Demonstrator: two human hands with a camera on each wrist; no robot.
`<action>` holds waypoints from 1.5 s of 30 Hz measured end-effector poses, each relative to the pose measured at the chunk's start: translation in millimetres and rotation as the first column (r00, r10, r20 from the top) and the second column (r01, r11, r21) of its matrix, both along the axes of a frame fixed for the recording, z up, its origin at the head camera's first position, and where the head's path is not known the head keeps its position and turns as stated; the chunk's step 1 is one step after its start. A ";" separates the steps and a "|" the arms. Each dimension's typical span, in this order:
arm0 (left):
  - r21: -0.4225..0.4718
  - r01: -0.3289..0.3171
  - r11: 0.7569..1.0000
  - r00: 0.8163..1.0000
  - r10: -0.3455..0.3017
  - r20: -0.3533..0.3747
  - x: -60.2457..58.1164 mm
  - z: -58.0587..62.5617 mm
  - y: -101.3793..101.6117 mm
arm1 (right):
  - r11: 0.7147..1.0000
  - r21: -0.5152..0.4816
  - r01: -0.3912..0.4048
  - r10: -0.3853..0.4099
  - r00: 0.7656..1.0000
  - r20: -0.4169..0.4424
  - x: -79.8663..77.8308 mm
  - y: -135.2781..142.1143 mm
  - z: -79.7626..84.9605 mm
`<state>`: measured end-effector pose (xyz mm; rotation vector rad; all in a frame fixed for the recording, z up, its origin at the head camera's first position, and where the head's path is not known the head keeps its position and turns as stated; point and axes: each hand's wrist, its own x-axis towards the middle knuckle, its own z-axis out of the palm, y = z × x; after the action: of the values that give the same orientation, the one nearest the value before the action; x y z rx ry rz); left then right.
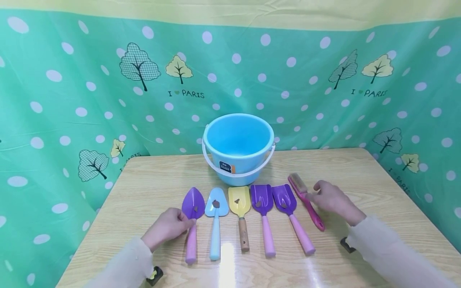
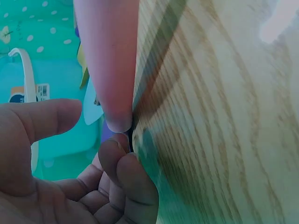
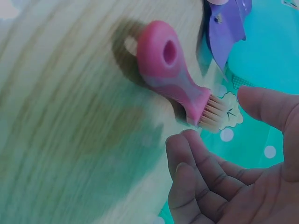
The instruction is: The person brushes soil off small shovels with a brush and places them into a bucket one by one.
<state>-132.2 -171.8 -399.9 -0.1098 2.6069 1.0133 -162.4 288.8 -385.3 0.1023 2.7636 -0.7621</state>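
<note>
At the left end of a row of tools, my left hand [image 1: 170, 227] is at the neck of a purple pointed trowel [image 1: 193, 200] with a pink handle [image 2: 110, 60]. In the left wrist view the thumb stands apart from bent fingers, whose tips are close to the handle's upper end; contact is unclear. At the right end lies a pink scrubbing brush [image 1: 310, 208], bristles up. My right hand [image 1: 333, 199] is beside it, and the right wrist view shows the thumb and fingers [image 3: 180, 151] spread apart near the bristles [image 3: 212, 114], holding nothing.
Between the hands lie a light blue trowel [image 1: 217, 204], a yellow shovel [image 1: 239, 200] with a wooden handle, and two purple shovels [image 1: 262, 198] with pink handles. A blue bucket [image 1: 239, 160] stands behind them, its white handle [image 1: 235, 174] lowered. A green curtain [image 1: 288, 88] hangs behind the wooden table [image 1: 144, 180].
</note>
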 end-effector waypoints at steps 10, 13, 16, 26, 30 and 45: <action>-0.074 0.049 0.996 0.999 -0.049 -0.003 5.5 -1.2 2.2 | 0.998 0.062 -0.019 0.017 0.999 0.031 4.9 -1.6 -6.9; -0.092 0.059 0.994 0.998 -0.060 -0.003 5.7 -3.1 2.9 | 0.997 0.072 -0.029 0.027 0.999 0.025 6.3 -2.5 -9.8; -0.097 0.059 0.994 0.998 -0.059 0.005 5.9 -4.4 3.0 | 0.996 0.088 -0.030 0.028 0.999 0.028 7.6 -3.2 -12.4; -0.040 0.096 0.995 0.995 -0.094 0.040 9.6 -6.0 1.2 | 0.991 0.126 -0.032 0.028 0.999 0.032 11.1 -7.5 -17.5; -0.023 0.115 0.993 0.992 -0.114 0.051 10.7 -6.5 1.1 | 0.989 0.143 -0.030 0.024 0.999 0.039 11.7 -9.1 -19.3; 0.020 0.118 0.993 0.992 -0.119 0.049 12.3 -10.2 3.8 | 0.990 0.140 -0.015 0.011 0.999 0.035 13.9 -12.7 -22.3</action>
<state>-119.8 -168.1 -410.0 0.0230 2.5260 0.9781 -148.5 276.1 -407.5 0.1235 2.7802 -0.5572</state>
